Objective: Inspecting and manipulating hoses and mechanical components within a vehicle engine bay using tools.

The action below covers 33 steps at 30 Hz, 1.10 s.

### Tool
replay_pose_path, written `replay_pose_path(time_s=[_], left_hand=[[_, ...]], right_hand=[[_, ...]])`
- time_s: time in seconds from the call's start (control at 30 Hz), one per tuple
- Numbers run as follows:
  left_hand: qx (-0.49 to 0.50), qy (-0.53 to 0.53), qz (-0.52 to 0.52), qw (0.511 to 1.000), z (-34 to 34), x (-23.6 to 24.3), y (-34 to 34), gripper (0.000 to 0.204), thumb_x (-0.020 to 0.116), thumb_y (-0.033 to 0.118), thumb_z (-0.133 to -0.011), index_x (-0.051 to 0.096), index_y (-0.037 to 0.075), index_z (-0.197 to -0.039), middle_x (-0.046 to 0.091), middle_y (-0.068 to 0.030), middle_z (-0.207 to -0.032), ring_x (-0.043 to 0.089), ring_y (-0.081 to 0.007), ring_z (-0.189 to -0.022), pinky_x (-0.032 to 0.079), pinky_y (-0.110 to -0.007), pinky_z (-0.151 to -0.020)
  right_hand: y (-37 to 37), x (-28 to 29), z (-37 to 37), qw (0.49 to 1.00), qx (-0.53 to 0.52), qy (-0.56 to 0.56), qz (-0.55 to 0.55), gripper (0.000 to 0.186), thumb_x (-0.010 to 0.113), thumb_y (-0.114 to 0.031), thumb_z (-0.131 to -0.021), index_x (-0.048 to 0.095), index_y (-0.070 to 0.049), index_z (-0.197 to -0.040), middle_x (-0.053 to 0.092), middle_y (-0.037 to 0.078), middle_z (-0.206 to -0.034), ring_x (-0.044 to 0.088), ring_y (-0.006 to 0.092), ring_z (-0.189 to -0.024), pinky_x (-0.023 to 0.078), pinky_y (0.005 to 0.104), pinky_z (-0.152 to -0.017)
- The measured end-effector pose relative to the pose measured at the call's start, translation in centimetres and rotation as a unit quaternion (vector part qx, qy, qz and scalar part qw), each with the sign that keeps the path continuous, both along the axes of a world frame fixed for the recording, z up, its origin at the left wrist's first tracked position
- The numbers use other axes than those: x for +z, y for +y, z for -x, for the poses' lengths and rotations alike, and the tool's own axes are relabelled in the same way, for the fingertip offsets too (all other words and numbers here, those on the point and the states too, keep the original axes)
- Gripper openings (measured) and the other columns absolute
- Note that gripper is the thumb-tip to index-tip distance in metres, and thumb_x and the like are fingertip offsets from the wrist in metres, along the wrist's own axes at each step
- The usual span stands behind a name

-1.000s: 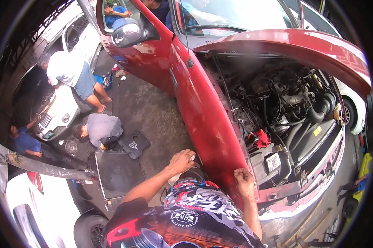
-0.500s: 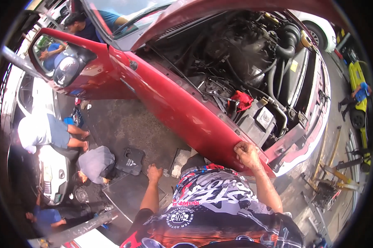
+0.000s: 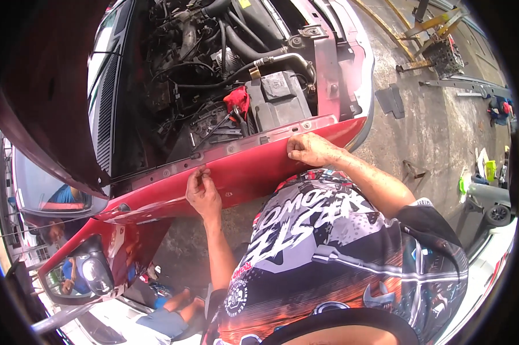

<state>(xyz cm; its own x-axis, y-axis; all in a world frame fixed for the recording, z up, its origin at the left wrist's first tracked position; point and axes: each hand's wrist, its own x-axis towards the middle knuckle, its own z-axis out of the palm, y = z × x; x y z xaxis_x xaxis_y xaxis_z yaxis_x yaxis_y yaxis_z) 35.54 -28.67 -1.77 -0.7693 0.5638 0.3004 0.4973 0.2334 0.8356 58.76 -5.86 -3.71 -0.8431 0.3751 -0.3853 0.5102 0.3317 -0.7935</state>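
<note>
The red fender [image 3: 248,172] runs across the middle, below the open engine bay [image 3: 179,63]. My left hand [image 3: 203,192] is raised at the fender, fingers curled and pinched near its upper edge. Farther right, my right hand [image 3: 308,149] lies against the same fender with fingers bent. Whether either hand holds something small is not clear. Above them sit a black battery box [image 3: 276,103], a red cloth [image 3: 236,99] and metal tools [image 3: 216,130] beside it.
The raised hood [image 3: 49,100] arches at the left, above an open door with mirror [image 3: 95,270]. A co-worker's legs [image 3: 182,307] show at the bottom left. On the right floor are a yellow stand with an engine block [image 3: 443,54], a dark mat [image 3: 391,100] and metal pieces [image 3: 414,172].
The view has swung round to face the engine bay squarely. My left hand has risen from beside my body to the fender; my right hand stays at the fender.
</note>
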Motion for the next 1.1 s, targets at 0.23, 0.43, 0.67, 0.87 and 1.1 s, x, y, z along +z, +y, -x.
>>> replay_pose_path(time_s=[0.23, 0.43, 0.67, 0.87, 1.1], left_hand=[[-0.128, -0.089, 0.043, 0.987, 2.1, -0.6, 6.9, 0.019, 0.057, 0.000, -0.091, 0.066, -0.002, -0.108, 0.071, -0.0086, -0.093, 0.066, -0.0136, -0.084, 0.053, -0.027, -0.078], [-0.256, -0.076, 0.211, 0.940, 6.3, -1.4, 11.5, 0.021, 0.057, 0.003, -0.092, 0.067, -0.001, -0.110, 0.071, -0.0073, -0.095, 0.065, -0.0123, -0.085, 0.051, -0.026, -0.077], [-0.275, -0.149, 0.252, 0.916, 12.4, -6.0, 19.8, 0.020, 0.057, 0.004, -0.095, 0.065, -0.002, -0.112, 0.069, -0.0067, -0.102, 0.065, -0.0121, -0.094, 0.051, -0.027, -0.085], [-0.333, -0.109, 0.142, 0.926, 14.0, -10.1, 30.8, 0.023, 0.061, 0.008, -0.096, 0.064, -0.002, -0.117, 0.067, -0.0081, -0.109, 0.063, -0.0137, -0.099, 0.050, -0.028, -0.090], [-0.466, -0.144, 0.226, 0.843, 15.2, -13.2, 40.4, 0.037, 0.063, 0.024, -0.094, 0.061, 0.000, -0.123, 0.069, -0.0155, -0.110, 0.066, -0.0214, -0.103, 0.050, -0.033, -0.089]], right_hand=[[0.8, -2.2, -1.9, 0.960, -0.266, 0.087, 0.011, 0.026, 0.062, -0.025, -0.088, 0.066, -0.004, -0.101, 0.071, 0.014, -0.092, 0.069, 0.0277, -0.088, 0.052, 0.0389, -0.080], [-1.3, -4.4, -0.5, 0.893, -0.419, 0.144, -0.079, 0.018, 0.066, -0.015, -0.090, 0.066, -0.001, -0.101, 0.065, 0.002, -0.080, 0.057, 0.0071, -0.070, 0.048, 0.0252, -0.064], [-1.4, -5.3, 1.3, 0.828, -0.482, 0.181, -0.224, 0.007, 0.069, -0.004, -0.081, 0.068, -0.003, -0.087, 0.067, 0.009, -0.075, 0.065, 0.0214, -0.061, 0.050, 0.0305, -0.055], [-0.9, -5.6, 1.7, 0.835, -0.465, 0.157, -0.249, 0.011, 0.071, 0.000, -0.074, 0.067, -0.004, -0.083, 0.060, 0.006, -0.065, 0.056, 0.0194, -0.050, 0.044, 0.0314, -0.048], [0.8, -3.4, 1.9, 0.901, -0.391, 0.041, -0.182, 0.007, 0.069, -0.001, -0.079, 0.066, -0.004, -0.084, 0.062, 0.004, -0.063, 0.056, 0.0168, -0.051, 0.044, 0.0298, -0.050]])
